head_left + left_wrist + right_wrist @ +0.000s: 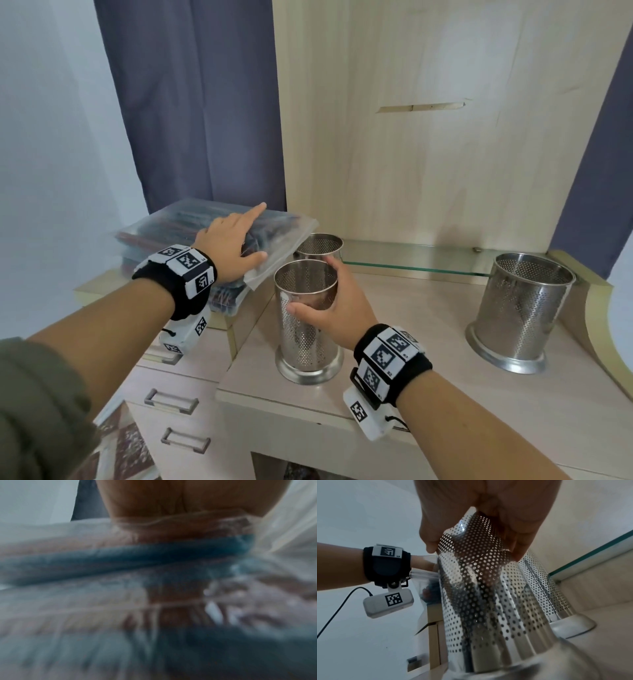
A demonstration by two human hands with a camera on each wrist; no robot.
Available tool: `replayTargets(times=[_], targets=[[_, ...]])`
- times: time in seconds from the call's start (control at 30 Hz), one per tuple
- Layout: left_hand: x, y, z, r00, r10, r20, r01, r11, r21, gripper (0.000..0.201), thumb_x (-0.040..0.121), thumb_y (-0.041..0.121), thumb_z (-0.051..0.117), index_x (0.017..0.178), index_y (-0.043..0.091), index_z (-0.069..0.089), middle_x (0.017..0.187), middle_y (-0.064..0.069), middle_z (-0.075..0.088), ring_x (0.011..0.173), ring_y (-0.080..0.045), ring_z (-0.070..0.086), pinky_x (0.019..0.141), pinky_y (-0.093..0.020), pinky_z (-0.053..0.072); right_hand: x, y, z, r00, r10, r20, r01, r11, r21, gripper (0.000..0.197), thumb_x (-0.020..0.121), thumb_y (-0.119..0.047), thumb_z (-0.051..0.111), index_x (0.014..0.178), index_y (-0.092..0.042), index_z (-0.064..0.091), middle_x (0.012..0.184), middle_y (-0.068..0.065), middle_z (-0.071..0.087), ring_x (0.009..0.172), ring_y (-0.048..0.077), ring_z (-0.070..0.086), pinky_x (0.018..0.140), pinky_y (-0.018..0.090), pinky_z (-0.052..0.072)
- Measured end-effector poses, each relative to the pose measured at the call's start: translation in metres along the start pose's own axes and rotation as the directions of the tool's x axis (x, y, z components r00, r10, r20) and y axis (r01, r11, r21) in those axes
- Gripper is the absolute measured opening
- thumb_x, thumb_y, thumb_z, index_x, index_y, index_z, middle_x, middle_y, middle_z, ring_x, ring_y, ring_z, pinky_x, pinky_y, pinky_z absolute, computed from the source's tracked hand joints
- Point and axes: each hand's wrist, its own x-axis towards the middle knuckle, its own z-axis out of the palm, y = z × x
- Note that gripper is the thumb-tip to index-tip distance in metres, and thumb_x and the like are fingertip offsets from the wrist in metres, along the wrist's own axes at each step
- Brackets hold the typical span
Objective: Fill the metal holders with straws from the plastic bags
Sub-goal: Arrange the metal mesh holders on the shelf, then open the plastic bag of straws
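Observation:
A stack of clear plastic bags (164, 226) full of dark and red straws lies on a low ledge at the left. My left hand (246, 233) rests flat on the top bag, fingers straight. The left wrist view is blurred: palm (171, 504) against plastic (68, 601) over a blue straw (120, 557). My right hand (311, 287) grips the upper part of the near perforated metal holder (305, 342), thumb in front and fingers behind; it is also seen as hand (488, 520) on holder (488, 595). A second holder (320, 245) stands just behind it. Both look empty.
A wider perforated holder (520, 308) stands at the right of the countertop (411, 359). A glass shelf (411, 265) runs along the back under a wooden panel (411, 154). Drawers with metal handles (171, 401) lie below left. A blue curtain (191, 102) hangs behind the bags.

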Motion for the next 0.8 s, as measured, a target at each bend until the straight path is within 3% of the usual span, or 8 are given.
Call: replayTargets(times=[0.17,0.27,0.33,0.43,0.53,0.63,0.7,0.8], targets=[[0.005,0.005,-0.006,0.994,-0.034,-0.104,0.052,0.984,0.172,0.064,0.089,0.065,0.039,0.147,0.046,0.019,0.12,0.002,0.056,0.118,-0.027,0.046,0.092,-0.047,0.033,0.0,0.002,0.002,1.0,0.024,-0.005,-0.024,1.0,-0.003,0.11,0.056,-0.053,0.087,0.145,-0.022,0.03,0.136,-0.01,0.05,0.123,0.004,0.05,0.107,0.027,0.042],[0.006,0.004,-0.012,0.99,-0.001,-0.144,0.024,0.987,0.158,0.051,0.088,0.068,0.036,0.133,0.046,0.044,0.11,0.006,0.064,0.11,-0.023,0.05,0.085,-0.041,0.028,-0.003,0.0,0.0,0.999,0.038,0.002,-0.038,0.999,0.011,0.103,0.06,-0.046,0.089,0.143,-0.023,0.031,0.133,-0.013,0.048,0.12,0.002,0.049,0.097,0.009,0.039],[0.007,0.004,-0.021,0.98,-0.006,-0.197,0.024,0.996,0.09,0.044,0.091,0.064,0.037,0.12,0.039,0.058,0.106,0.003,0.065,0.106,-0.024,0.05,0.085,-0.04,0.028,-0.003,-0.003,-0.002,0.999,0.043,0.017,-0.043,0.999,0.011,0.104,0.063,-0.043,0.088,0.146,-0.024,0.028,0.132,-0.014,0.047,0.118,0.001,0.049,0.09,0.004,0.035],[0.008,0.011,-0.038,0.955,0.007,-0.298,-0.014,1.0,-0.021,0.035,0.096,0.048,0.043,0.108,0.026,0.067,0.102,-0.004,0.065,0.102,-0.027,0.049,0.086,-0.041,0.028,-0.002,-0.003,-0.003,0.998,0.051,0.046,-0.05,0.999,-0.017,0.107,0.062,-0.049,0.087,0.147,-0.025,0.026,0.136,-0.011,0.048,0.118,0.002,0.049,0.095,0.012,0.037],[0.01,0.023,-0.058,0.918,0.044,-0.395,-0.08,0.994,-0.073,0.024,0.095,0.032,0.054,0.106,0.017,0.069,0.101,-0.008,0.065,0.102,-0.029,0.048,0.082,-0.033,0.022,0.001,-0.006,-0.013,0.99,0.059,0.125,-0.048,0.995,-0.093,0.112,0.061,-0.061,0.082,0.149,-0.024,0.024,0.141,-0.009,0.048,0.123,0.005,0.049,0.107,0.026,0.04],[0.005,0.046,-0.085,0.864,0.085,-0.496,-0.202,0.961,-0.188,0.04,0.084,0.051,0.05,0.097,0.022,0.073,0.091,-0.006,0.064,0.093,-0.025,0.046,0.085,-0.038,0.031,0.005,-0.026,-0.037,0.986,-0.013,0.166,0.056,0.965,-0.258,0.107,0.074,-0.07,0.064,0.154,-0.02,0.014,0.156,0.001,0.03,0.14,0.014,0.032,0.114,0.034,0.028],[-0.002,0.069,-0.107,0.812,0.11,-0.573,-0.302,0.92,-0.25,0.047,0.077,0.059,0.046,0.094,0.024,0.073,0.087,0.0,0.061,0.089,-0.021,0.043,0.087,-0.046,0.037,0.012,-0.051,-0.059,0.986,-0.101,0.135,0.131,0.963,-0.237,0.096,0.083,-0.068,0.053,0.155,-0.022,0.011,0.16,0.003,0.02,0.143,0.015,0.024,0.116,0.038,0.025],[-0.006,0.107,-0.138,0.658,0.188,-0.729,-0.464,0.864,-0.196,0.04,0.082,0.052,0.055,0.092,0.016,0.072,0.085,0.007,0.054,0.087,-0.022,0.043,0.081,-0.039,0.038,0.022,-0.098,-0.093,0.953,-0.299,0.049,0.302,0.952,-0.048,0.089,0.088,-0.066,0.046,0.155,-0.022,0.006,0.162,-0.002,0.014,0.142,0.005,0.021,0.115,0.035,0.033]])
